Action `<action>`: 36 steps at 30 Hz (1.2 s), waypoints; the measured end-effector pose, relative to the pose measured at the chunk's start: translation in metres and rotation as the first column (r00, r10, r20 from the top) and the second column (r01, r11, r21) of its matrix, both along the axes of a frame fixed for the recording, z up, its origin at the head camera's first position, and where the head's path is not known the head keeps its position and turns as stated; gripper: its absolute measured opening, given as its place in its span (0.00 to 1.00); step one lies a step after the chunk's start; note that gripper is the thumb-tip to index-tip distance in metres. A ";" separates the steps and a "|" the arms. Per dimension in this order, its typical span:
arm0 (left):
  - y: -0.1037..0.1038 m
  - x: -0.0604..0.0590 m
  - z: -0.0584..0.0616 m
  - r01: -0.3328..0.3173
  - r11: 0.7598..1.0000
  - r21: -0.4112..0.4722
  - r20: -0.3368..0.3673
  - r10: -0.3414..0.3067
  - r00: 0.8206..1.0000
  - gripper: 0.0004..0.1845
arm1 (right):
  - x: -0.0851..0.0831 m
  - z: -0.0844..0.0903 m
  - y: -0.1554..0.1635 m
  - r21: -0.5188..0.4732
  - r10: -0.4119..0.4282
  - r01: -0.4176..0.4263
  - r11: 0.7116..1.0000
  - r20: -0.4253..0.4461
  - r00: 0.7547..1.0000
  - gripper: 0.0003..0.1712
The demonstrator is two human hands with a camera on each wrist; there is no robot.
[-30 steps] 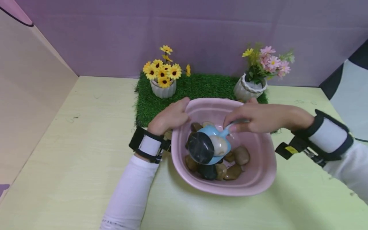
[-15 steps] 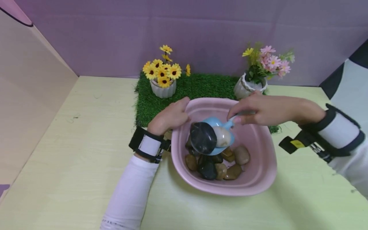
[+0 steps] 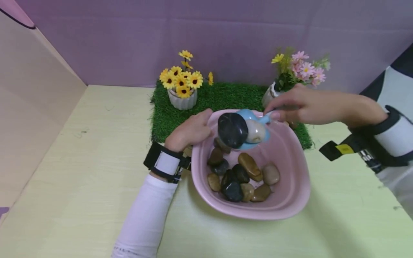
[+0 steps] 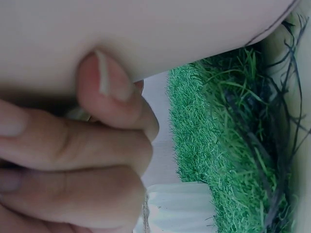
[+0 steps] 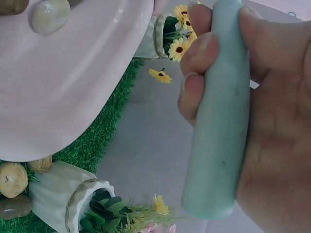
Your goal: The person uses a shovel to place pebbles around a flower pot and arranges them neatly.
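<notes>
From the head view, the right hand (image 3: pixel 303 105) holds a blue scoop (image 3: pixel 250 130) carrying 2 stones (image 3: pixel 240 130) above the far rim of the pink bowl (image 3: pixel 290 200), which the left hand (image 3: pixel 190 130) grips. The left wrist view shows curled fingers (image 4: pixel 73 160) pinching that rim. In the right wrist view, fingers (image 5: pixel 201 58) wrap the scoop handle (image 5: pixel 218 111); the lift looks under way, and next the load likely needs level carrying toward the white pot (image 5: pixel 63 196) below.

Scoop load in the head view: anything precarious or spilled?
Slightly precarious. The blue scoop, held by the right hand over the pink basin, carries a black stone that overhangs its front edge beside a pale stone. No stones show on the table.
</notes>
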State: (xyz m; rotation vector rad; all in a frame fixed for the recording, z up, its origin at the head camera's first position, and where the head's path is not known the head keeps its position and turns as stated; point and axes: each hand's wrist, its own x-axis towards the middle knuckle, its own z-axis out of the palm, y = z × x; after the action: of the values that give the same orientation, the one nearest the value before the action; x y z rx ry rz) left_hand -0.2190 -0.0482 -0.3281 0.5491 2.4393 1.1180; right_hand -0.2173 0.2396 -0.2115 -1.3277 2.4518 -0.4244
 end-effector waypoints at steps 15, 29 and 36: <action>0.000 0.002 0.001 -0.003 1.000 0.014 0.021 0.002 1.000 0.14 | -0.012 0.004 0.005 0.088 -0.240 0.237 0.968 0.028 0.970 0.15; 0.000 0.002 0.003 -0.007 0.999 0.036 0.035 0.006 0.999 0.12 | -0.023 0.005 0.019 0.167 -0.468 0.458 0.873 0.025 0.883 0.22; 0.001 0.002 0.004 -0.016 0.999 0.039 0.058 0.014 0.998 0.11 | -0.031 0.000 0.032 0.147 -0.556 0.543 0.827 0.065 0.829 0.25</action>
State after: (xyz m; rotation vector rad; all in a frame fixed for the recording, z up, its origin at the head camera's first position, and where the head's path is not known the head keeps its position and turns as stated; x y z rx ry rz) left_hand -0.2167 -0.0470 -0.3241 0.5040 2.3806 1.1740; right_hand -0.2482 0.2718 -0.2115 -0.5047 2.6888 -0.4508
